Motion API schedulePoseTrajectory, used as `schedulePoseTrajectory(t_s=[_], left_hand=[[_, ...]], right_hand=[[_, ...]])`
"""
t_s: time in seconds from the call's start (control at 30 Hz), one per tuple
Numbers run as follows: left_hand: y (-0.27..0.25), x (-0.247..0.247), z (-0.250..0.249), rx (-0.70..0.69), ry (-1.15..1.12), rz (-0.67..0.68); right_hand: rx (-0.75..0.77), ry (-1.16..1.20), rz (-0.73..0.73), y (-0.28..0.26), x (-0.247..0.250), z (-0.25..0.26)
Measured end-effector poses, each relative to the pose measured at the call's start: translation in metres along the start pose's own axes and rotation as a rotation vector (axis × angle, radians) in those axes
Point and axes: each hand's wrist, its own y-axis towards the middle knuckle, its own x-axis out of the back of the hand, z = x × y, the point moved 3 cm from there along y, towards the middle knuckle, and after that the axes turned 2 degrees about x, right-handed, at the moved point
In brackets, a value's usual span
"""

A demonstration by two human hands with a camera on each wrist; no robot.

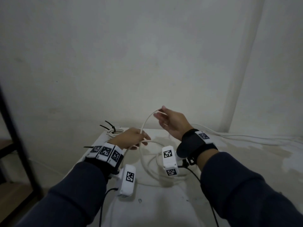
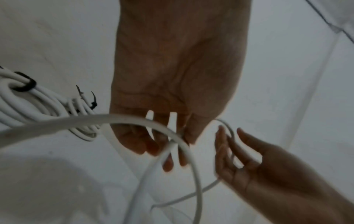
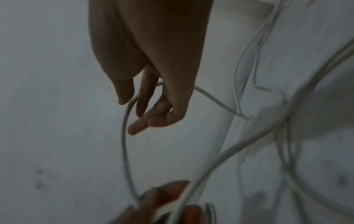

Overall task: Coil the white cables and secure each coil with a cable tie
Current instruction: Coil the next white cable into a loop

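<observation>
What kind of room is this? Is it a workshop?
Maybe a plain workroom or storeroom: a bare white wall, a stained white table strewn with loose white cables, and one tied coil.

A bare, dim utility or storage room rather than a lived-in home: the plain whitewashed wall (image 1: 131,63) is unpainted-looking and scuffed, with a boxed vertical column (image 1: 242,79) in the corner. The white counter (image 1: 164,202) is stained and blotchy. A dark metal shelf frame (image 1: 14,136) stands at the left, and loose white cables (image 1: 246,136) trail along the back edge of the counter
</observation>
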Motion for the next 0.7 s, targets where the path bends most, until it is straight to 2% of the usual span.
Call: schedulePoseTrajectory(t_s=[0.03,0.13,0.23,0.3,0.33,0.4,0.5,0.57,0.7], left_hand=[[0.001,0.005,-0.005,-0.03,-0.077,-0.087],[0.008,0.021,-0.02,-0.128,-0.367,-0.275],[0.016,0.037,-0.035,-0.087,-0.725,-0.301],[0.014,0.046,-0.044,-0.029,-1.001,-0.251],[0.011,0.048,-0.049,-0.033,-1.106,-0.22],[0.006,0.046,-0.054,-0.097,-1.252,-0.186],[0.001,0.025,-0.051,-0.198,-1.38,-0.15],[0.0,0.006,-0.044,-0.22,-1.399,-0.153],[-0.002,-0.028,-0.023,-0.207,-1.401,-0.204]], right_hand=[[-0.038,-0.114,0.049,-0.007,0.001,-0.002],[-0.183,-0.725,0.227,-0.027,0.01,-0.026],[-0.164,-1.112,0.378,-0.045,0.026,-0.055],[-0.122,-1.194,0.394,-0.052,0.036,-0.065],[-0.114,-1.181,0.36,-0.054,0.041,-0.066],[-0.077,-1.008,0.274,-0.056,0.045,-0.06],[-0.249,-0.504,0.227,-0.062,0.042,-0.055],[-0.328,-0.254,0.22,-0.069,0.038,-0.051],[-0.265,0.05,0.155,-0.081,0.034,-0.047]])
